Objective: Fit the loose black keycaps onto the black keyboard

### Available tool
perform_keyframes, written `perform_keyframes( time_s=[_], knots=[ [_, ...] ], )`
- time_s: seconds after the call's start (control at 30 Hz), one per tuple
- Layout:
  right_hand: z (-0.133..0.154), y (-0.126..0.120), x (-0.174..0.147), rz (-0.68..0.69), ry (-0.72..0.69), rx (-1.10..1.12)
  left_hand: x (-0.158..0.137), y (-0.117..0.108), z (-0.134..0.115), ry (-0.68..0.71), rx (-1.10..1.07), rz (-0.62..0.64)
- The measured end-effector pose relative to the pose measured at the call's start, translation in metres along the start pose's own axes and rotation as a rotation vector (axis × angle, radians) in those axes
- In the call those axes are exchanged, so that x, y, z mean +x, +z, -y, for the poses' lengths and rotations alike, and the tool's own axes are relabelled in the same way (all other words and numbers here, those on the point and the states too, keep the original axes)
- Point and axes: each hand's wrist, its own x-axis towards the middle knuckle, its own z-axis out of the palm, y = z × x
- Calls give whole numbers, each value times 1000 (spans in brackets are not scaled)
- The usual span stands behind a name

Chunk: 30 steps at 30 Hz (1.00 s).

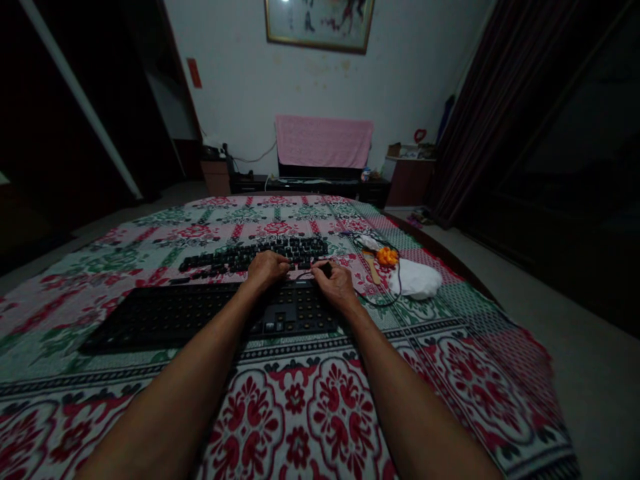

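A black keyboard point(165, 313) lies on the patterned tablecloth, most of its keycaps off and its key stems bare. My left hand point(267, 270) is over its back edge, fingers pinched; whatever they hold is hidden or too small to name. Just right of it, my right hand point(336, 283) closes its thumb and fingers around a small black piece point(326, 269), its kind unclear. Loose black keycaps point(240, 255) lie in rows behind the keyboard. A few keycaps point(273, 327) remain fitted near the arrow keys, between my forearms.
Right of my hands lie a thin black cable point(383, 305), a flat wooden-looking stick point(373, 268), an orange bundle point(387, 257) and a crumpled white cloth or bag point(416, 279). The table's edge curves along the right. Beyond stands a low cabinet with a pink cloth point(325, 141) above it.
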Motion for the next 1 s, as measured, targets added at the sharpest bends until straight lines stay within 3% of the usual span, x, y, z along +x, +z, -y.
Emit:
perform_keyframes(
  time_s=[0.2, 0.27, 0.43, 0.5, 0.77, 1.0],
  knots=[
    [16, -2, 1, 68, -29, 57, -29, -20, 24, 63, 105, -2],
    [26, -2, 0, 210, -13, 161, -41, -24, 31, 82, 99, -5],
    [52, -7, -5, 743, 36, 349, -58, -24, 43, 118, 14, -23],
    [60, -10, -6, 845, 49, 345, -59, -20, 46, 132, 4, -49],
    [67, -10, -8, 969, 49, 277, -59, -15, 49, 162, 12, -50],
    [72, -8, -11, 957, -81, 152, -61, -16, 46, 157, 61, -44]
  ],
)
